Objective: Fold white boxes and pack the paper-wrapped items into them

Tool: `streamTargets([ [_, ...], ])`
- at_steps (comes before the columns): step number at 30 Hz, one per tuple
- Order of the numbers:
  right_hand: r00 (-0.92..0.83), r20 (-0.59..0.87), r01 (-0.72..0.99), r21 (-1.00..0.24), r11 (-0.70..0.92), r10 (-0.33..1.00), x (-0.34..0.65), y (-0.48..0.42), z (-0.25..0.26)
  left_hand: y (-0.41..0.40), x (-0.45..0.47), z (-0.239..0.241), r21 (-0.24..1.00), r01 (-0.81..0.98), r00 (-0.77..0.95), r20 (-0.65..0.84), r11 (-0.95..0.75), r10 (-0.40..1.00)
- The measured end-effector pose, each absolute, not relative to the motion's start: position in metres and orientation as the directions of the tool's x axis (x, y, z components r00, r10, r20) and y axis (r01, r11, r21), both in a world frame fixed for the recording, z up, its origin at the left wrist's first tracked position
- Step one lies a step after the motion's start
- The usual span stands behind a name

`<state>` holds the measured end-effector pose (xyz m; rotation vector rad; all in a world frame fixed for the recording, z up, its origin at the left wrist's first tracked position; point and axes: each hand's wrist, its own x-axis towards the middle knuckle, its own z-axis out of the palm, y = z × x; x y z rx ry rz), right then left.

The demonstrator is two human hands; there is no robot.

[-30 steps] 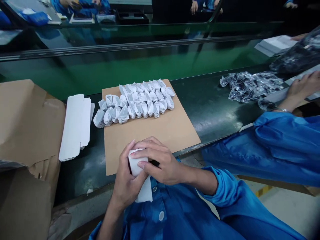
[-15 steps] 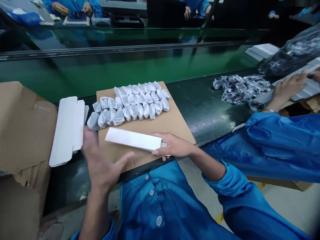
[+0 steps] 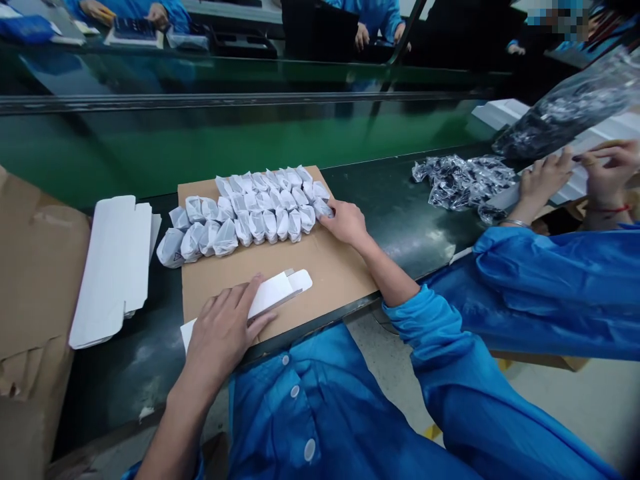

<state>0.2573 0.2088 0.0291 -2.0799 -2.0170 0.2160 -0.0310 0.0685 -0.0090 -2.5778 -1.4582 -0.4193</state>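
My left hand (image 3: 226,325) is closed around a long white box (image 3: 273,293), whose flap end stands open toward the right. The box lies on a brown cardboard sheet (image 3: 330,267). My right hand (image 3: 345,222) has its fingers closed on a white wrapped packet (image 3: 323,208) at the right end of the front row. Several more wrapped packets (image 3: 257,225) sit in rows across the back of the sheet; what they contain is hidden by the wrapping. Left of the sheet lies a stack of flat white cartons (image 3: 113,260).
A large cardboard box (image 3: 40,280) stands at the far left. On the right lies a pile of clear plastic-wrapped parts (image 3: 465,179), near a co-worker's hands (image 3: 547,177). A green barrier (image 3: 300,133) runs behind the table, with other people working beyond it.
My right hand has let go of the white box and moved up to the packets. My left hand has come down onto the box, which has turned and shifted left.
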Motion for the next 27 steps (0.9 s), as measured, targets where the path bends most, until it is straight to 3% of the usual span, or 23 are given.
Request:
streamTargets([
  [3,0.035,0.096,0.983,-0.181,-0.017,0.995,0.259,0.179,0.028,0.067,-0.026,-0.007,0.041,0.859,0.480,0.277,-0.510,0.832],
  [7,-0.136,0.045,0.980,-0.143,0.141,0.990,0.276,0.138,0.035,0.067,-0.007,0.000,0.054,0.785,0.576,0.299,-0.617,0.760],
  [10,-0.196,0.095,0.974,-0.095,0.205,0.976,0.291,0.136,0.041,0.071,0.007,0.000,0.087,0.761,0.597,0.291,-0.643,0.747],
  [13,-0.466,0.097,0.884,0.008,0.468,0.879,0.294,0.153,0.043,0.075,0.011,-0.002,0.109,0.774,0.581,0.269,-0.624,0.768],
  [16,-0.677,-0.013,0.736,0.012,0.677,0.736,0.285,0.168,0.042,0.075,0.009,-0.002,0.097,0.774,0.591,0.245,-0.626,0.769],
  [23,-0.615,-0.145,0.786,-0.191,0.588,0.775,0.286,0.166,0.045,0.070,0.005,0.003,0.113,0.750,0.625,0.204,-0.652,0.754],
  [25,-0.588,-0.069,0.805,-0.149,0.575,0.806,0.285,0.156,0.047,0.071,0.005,0.002,0.123,0.741,0.633,0.203,-0.661,0.747],
  [27,-0.419,-0.009,0.906,-0.068,0.418,0.908,0.276,0.142,0.048,0.071,0.005,0.000,0.135,0.730,0.637,0.221,-0.670,0.738],
])
